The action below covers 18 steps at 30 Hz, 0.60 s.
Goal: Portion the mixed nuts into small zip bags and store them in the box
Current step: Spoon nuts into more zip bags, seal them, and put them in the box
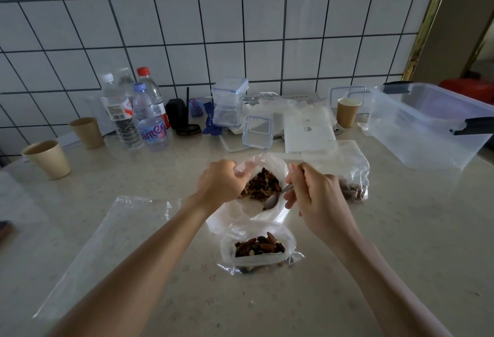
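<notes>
Scooping nuts from the big bag

Working outward from the big nut bag (pixel 263 184): the box (pixel 427 128) sits far right, unfilled. Left hand (pixel 222 184) pinches the bag's rim open; right hand (pixel 315 195) grips the spoon (pixel 272 200). Keep scoops level toward the small zip bag (pixel 258 249) just nearer. Whether the spoon is loaded is unclear.

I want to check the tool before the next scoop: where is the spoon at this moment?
In the head view the spoon is just right of centre, held by the right hand, its bowl over the near edge of the big open nut bag.
</notes>
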Available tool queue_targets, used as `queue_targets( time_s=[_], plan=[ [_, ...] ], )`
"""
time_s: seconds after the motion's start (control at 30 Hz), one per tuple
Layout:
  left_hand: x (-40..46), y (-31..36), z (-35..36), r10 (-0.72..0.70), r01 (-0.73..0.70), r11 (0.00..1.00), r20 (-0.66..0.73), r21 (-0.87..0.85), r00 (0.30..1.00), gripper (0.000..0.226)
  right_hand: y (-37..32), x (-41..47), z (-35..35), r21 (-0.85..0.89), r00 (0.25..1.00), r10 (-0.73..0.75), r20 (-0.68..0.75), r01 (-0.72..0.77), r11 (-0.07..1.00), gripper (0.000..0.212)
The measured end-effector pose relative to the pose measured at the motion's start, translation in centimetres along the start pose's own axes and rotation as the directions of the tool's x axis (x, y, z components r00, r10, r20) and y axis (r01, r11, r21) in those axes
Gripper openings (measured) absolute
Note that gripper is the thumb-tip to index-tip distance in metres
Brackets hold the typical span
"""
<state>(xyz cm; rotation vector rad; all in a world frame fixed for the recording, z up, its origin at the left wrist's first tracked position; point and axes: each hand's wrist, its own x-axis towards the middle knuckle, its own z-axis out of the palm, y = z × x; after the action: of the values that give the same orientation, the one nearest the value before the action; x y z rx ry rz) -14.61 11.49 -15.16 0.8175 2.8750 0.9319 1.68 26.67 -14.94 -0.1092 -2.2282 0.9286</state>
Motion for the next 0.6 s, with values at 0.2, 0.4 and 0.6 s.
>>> queue_targets(
  time_s=[0.2, 0.4, 0.6],
  plan=[
    [-1.2, -0.3, 0.2, 0.016, -0.014, 0.999, -0.079, 0.030, 0.997, 0.037, 0.5, 0.4, -0.6, 0.185, 0.977, 0.214, 0.014, -0.213, 0.959, 0.042],
    [-2.3, 0.0, 0.4, 0.015, -0.023, 0.999, -0.141, -0.049, 0.990, 0.036, 1.0, 0.9, -1.0, 0.379, 0.821, 0.507, 0.264, -0.571, 0.728, 0.042],
    [-3.0, -0.5, 0.2, -0.017, 0.002, 0.997, -0.190, -0.076, 0.982, 0.029, 1.3, 0.8, -0.7, 0.358, 0.823, 0.508, 0.256, -0.568, 0.741, 0.030]
  ],
)
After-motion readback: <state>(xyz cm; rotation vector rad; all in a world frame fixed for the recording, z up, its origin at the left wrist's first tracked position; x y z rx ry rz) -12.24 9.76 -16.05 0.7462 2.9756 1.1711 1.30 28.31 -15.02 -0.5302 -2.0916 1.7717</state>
